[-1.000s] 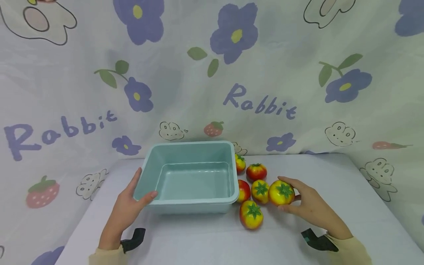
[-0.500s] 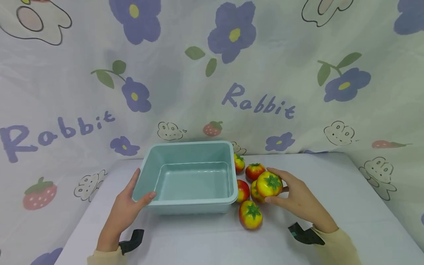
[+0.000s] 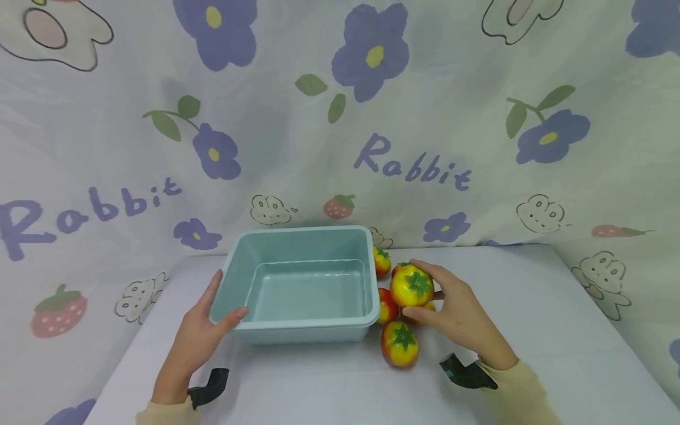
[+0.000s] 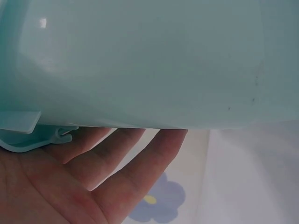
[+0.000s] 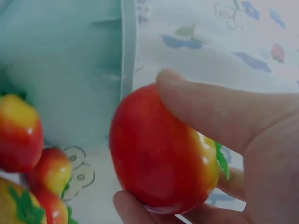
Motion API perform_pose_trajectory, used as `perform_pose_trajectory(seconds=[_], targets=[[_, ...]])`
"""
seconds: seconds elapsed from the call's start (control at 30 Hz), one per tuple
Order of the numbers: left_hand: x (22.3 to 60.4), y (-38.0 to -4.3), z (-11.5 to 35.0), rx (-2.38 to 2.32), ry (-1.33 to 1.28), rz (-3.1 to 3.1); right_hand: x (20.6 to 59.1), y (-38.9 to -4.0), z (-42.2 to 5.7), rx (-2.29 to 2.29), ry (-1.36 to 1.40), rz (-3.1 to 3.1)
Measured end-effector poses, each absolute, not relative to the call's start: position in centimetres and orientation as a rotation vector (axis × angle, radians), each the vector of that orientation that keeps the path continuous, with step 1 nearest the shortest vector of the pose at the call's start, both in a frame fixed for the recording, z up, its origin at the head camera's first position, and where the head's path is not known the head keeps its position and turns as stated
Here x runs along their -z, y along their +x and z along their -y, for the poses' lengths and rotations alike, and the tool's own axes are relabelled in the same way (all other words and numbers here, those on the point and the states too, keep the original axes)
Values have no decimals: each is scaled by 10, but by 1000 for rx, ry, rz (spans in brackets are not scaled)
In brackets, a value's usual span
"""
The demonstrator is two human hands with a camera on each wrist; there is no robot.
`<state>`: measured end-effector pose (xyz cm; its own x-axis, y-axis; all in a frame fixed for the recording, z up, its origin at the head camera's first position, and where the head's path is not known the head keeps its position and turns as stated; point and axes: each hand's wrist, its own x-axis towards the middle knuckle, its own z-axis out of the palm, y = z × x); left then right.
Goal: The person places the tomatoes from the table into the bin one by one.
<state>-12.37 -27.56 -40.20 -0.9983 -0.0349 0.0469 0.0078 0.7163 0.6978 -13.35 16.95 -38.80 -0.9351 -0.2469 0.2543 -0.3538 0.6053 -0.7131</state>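
Observation:
A pale blue-green plastic basin (image 3: pixel 297 323) stands on the white-covered table with nothing inside. My left hand (image 3: pixel 198 335) grips its left side, thumb over the rim, while the fingers (image 4: pixel 126 186) lie along the outer wall in the left wrist view. My right hand (image 3: pixel 458 306) holds a glossy red-and-yellow tomato (image 3: pixel 410 285) with a green star-shaped top. In the right wrist view, the thumb presses on one side of this tomato (image 5: pixel 156 149) and the fingers curl under the other. It is raised above the other tomatoes, just right of the basin, and partly hides two of them.
Beside the basin's right wall lie several more tomatoes: one in front (image 3: pixel 399 345), one close against the wall (image 3: pixel 386 307), and another at the back (image 3: pixel 381 263). A printed cloth (image 3: pixel 297 171) with flowers and rabbits hangs behind the table.
My right hand has carried the tomato leftward and slightly up, from right of the group to over it, closer to the basin. My left hand stays on the basin.

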Motion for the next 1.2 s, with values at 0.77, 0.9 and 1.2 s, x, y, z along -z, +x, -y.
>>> perform_pose_trajectory(seconds=[0.77, 0.9, 1.2], targets=[[403, -125, 274, 1168, -36, 2824, 383, -136, -126, -1393, 540, 2500], [404, -125, 274, 1158, -25, 2828, 383, -136, -117, -1389, 534, 2490], [403, -123, 276, 1159, -22, 2822, 382, -138, -100, -1420, 586, 2440]])
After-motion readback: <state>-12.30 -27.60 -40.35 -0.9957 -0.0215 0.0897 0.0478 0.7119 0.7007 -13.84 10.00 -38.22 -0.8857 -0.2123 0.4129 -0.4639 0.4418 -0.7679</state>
